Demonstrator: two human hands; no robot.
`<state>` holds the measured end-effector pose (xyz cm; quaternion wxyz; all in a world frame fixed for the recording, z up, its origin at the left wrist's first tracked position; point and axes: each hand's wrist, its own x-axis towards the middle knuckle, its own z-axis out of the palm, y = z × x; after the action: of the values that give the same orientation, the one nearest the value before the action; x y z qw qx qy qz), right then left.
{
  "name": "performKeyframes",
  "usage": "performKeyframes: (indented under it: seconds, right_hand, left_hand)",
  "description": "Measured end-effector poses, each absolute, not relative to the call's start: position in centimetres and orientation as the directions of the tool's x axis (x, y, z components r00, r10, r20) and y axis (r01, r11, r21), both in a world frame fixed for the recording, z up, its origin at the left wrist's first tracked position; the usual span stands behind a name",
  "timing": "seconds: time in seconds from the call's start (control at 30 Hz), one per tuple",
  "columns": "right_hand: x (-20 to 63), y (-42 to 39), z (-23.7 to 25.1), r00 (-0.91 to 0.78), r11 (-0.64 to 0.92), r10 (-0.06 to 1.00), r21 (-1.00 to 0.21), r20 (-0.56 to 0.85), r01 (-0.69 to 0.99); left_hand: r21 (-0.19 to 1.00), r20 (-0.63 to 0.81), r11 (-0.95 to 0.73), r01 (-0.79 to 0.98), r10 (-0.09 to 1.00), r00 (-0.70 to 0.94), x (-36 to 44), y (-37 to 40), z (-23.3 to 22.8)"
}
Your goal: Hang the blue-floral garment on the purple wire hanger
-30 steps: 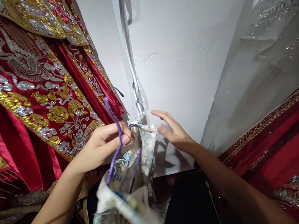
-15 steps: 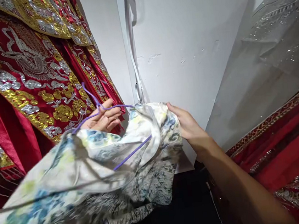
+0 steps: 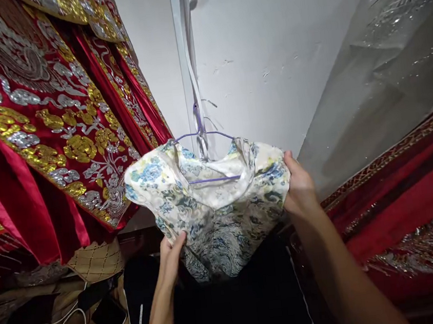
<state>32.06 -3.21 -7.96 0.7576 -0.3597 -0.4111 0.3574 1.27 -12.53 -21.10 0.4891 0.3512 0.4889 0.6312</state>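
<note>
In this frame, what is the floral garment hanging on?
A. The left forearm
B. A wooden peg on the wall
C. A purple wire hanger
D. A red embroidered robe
C: the floral garment is draped over a purple wire hanger whose bar shows through the neck opening, while the left hand and right hand grip its lower and side edges.

We see a glossy, satin-like floral garment (image 3: 215, 219) on a thin purple hanger (image 3: 201, 132) with a smooth coated look. The red robes (image 3: 42, 123) beside it are shiny satin with raised, glittering gold and silver embroidery. The wall (image 3: 259, 49) is matt white paint, chipped in spots. A grey cloth (image 3: 384, 62) carries sparkling sequins.
</note>
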Motion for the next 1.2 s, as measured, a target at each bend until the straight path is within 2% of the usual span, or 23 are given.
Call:
performKeyframes:
  seconds: [0.1,0.2,0.23,0.27,0.3,0.37,0.43,0.5,0.6,0.67,0.7,0.77,0.8,0.83,0.9,0.97,1.0,1.13,1.2]
  right_hand:
    - [30.9,-5.6,-11.4,0.566,0.47,0.783,-0.841,0.257,-0.268]
    - [28.7,-8.6,-15.5,0.798,0.53,0.517,-0.848,0.31,-0.014]
    - [27.7,-9.5,-16.9,0.824,0.5,0.472,-0.865,0.315,0.044]
    - [26.5,-10.3,-18.2,0.773,0.436,0.555,-0.899,0.307,0.043]
    - [25.2,-10.8,-19.3,0.621,0.352,0.729,-0.936,0.287,0.018]
    - [22.6,-11.0,-20.7,0.324,0.253,0.916,-0.967,0.238,-0.005]
    - [20.5,-10.4,-21.1,-0.006,0.184,0.983,-0.983,0.184,-0.009]
    - [19.0,-9.6,-20.8,-0.187,0.162,0.969,-0.987,0.16,-0.002]
    - [18.5,-9.3,-20.4,-0.199,0.163,0.967,-0.987,0.16,0.001]
    - [19.0,-9.9,-20.5,-0.199,0.147,0.97,-0.989,0.142,0.01]
    - [19.4,-10.3,-20.6,-0.195,0.138,0.972,-0.99,0.133,0.017]
    - [20.1,-11.0,-20.8,-0.184,0.124,0.976,-0.992,0.116,0.03]
    - [20.4,-11.2,-20.9,-0.179,0.118,0.978,-0.992,0.11,0.036]
    - [20.6,-11.5,-20.9,-0.176,0.114,0.979,-0.993,0.106,0.039]
    - [20.8,-11.9,-20.7,-0.184,0.111,0.977,-0.993,0.104,0.03]
    - [20.8,-12.3,-20.4,-0.21,0.11,0.972,-0.994,0.104,0.017]
    - [20.9,-12.5,-20.2,-0.225,0.105,0.969,-0.994,0.097,0.021]
    - [21.8,-12.1,-18.4,-0.247,0.069,0.968,-0.995,0.051,0.066]
    - [22.2,-10.7,-16.0,-0.221,0.084,0.973,-0.996,0.073,0.041]
  left_hand:
    - [0.961,-0.119,0.041,-0.273,0.954,-0.275,2.9,-13.6,-22.5]
    - [0.941,-0.156,0.042,-0.335,0.934,-0.322,3.6,-14.3,-23.2]
    - [0.939,-0.154,0.037,-0.342,0.935,-0.321,3.7,-14.5,-23.3]
    - [0.938,-0.147,0.032,-0.345,0.938,-0.313,3.8,-14.6,-23.3]
    - [0.937,-0.141,0.031,-0.348,0.945,-0.296,3.9,-14.8,-23.2]
    - [0.933,-0.145,0.045,-0.358,0.955,-0.257,4.0,-15.1,-22.7]
    - [0.928,-0.167,0.067,-0.366,0.955,-0.247,4.2,-15.3,-22.0]
    - [0.926,-0.187,0.082,-0.368,0.947,-0.261,4.3,-15.5,-21.3]
    - [0.934,-0.202,0.1,-0.343,0.939,-0.277,4.0,-15.9,-21.0]
    - [0.966,-0.154,0.04,-0.256,0.884,-0.441,3.8,-16.1,-21.5]
    - [0.986,-0.073,-0.026,-0.164,0.819,-0.57,3.7,-16.1,-22.0]
    - [0.979,0.2,-0.165,0.122,0.633,-0.748,4.1,-15.9,-22.9]
    - [0.937,0.35,-0.223,0.27,0.579,-0.736,4.5,-15.7,-23.3]
    - [0.882,0.469,-0.275,0.383,0.586,-0.661,5.1,-15.4,-23.6]
    - [0.805,0.565,-0.363,0.469,0.71,-0.419,6.6,-14.5,-23.9]
    - [0.808,0.529,-0.405,0.428,0.819,-0.224,8.2,-13.7,-23.8]
    - [0.824,0.503,-0.402,0.399,0.844,-0.188,8.8,-13.3,-23.7]
    - [0.862,0.452,-0.38,0.336,0.876,-0.17,9.8,-13.2,-23.6]
    - [0.874,0.423,-0.36,0.326,0.895,-0.144,9.8,-13.6,-24.0]
